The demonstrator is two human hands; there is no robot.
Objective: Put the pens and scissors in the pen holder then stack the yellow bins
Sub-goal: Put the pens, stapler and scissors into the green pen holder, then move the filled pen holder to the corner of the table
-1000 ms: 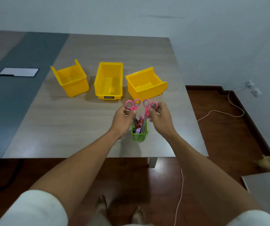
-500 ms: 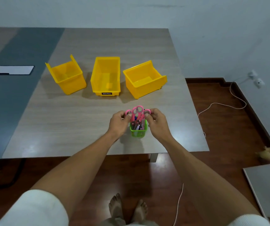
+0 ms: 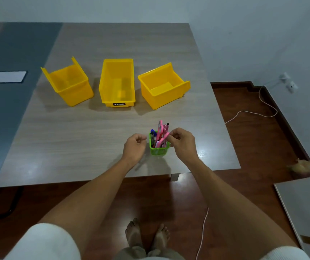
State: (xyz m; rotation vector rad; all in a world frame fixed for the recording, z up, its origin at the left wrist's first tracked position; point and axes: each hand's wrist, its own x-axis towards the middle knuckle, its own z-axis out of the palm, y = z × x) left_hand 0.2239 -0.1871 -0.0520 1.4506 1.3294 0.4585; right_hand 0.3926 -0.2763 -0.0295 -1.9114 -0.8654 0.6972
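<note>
A green pen holder (image 3: pixel 159 150) stands near the table's front edge. Two pink scissors (image 3: pixel 160 128) and several pens (image 3: pixel 152 133) stick up out of it. My right hand (image 3: pixel 185 144) is just right of the holder, its fingertips pinching the handle of the lower pink scissors. My left hand (image 3: pixel 134 147) hovers a little to the holder's left, fingers loosely curled around nothing. Three yellow bins stand apart in a row farther back: the left bin (image 3: pixel 69 87), the middle bin (image 3: pixel 117 85) with a black label, and the right bin (image 3: pixel 162 89).
A white sheet (image 3: pixel 2 76) lies on the dark grey strip at the table's left. The table's front edge (image 3: pixel 113 180) is close behind my wrists. A white cable (image 3: pixel 251 113) runs over the wooden floor on the right, and another table's corner (image 3: pixel 304 203) sits lower right.
Both pairs of scissors went down from above the holder into it. My left hand let go and drew back to the left; my right hand stays at a scissors handle.
</note>
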